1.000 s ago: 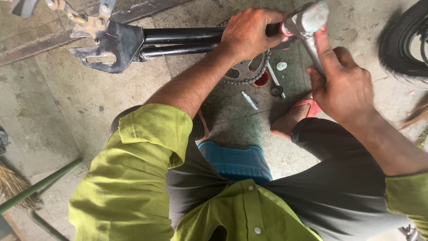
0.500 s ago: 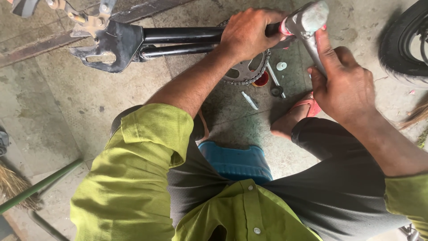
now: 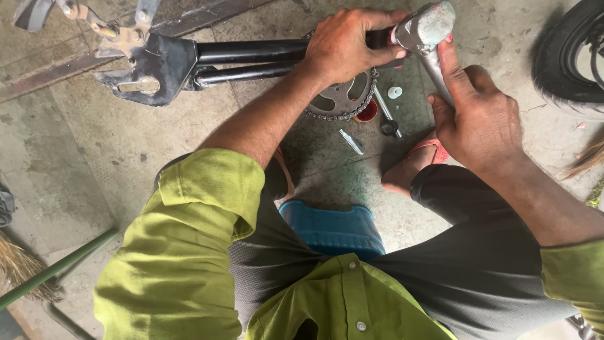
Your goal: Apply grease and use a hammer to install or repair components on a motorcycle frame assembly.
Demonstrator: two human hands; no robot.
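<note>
Head cam looking straight down: the black bike frame (image 3: 251,60) is lying flat on the concrete floor (image 3: 113,145), tubes running left to right along the top of the shot, with the chainring (image 3: 343,101) and its chain poking out just under the left hand (image 3: 349,44). That left hand is wrapped tight over the tubes right where they meet the crank end. The right hand (image 3: 481,119) is closed round the silver crank arm (image 3: 428,38), index finger stretched up along the metal. On the floor just beside the chainring there's a small red cap (image 3: 367,112), a white washer (image 3: 394,92), a bolt-like rod (image 3: 384,108) and a little metal piece (image 3: 351,141). A foot in a red sandal (image 3: 421,160) sits just below those bits. Person's on a blue stool (image 3: 333,226), green shirt sleeves rolled. Tire (image 3: 566,56) off at the right edge, broom (image 3: 25,277) down at the lower left.
</note>
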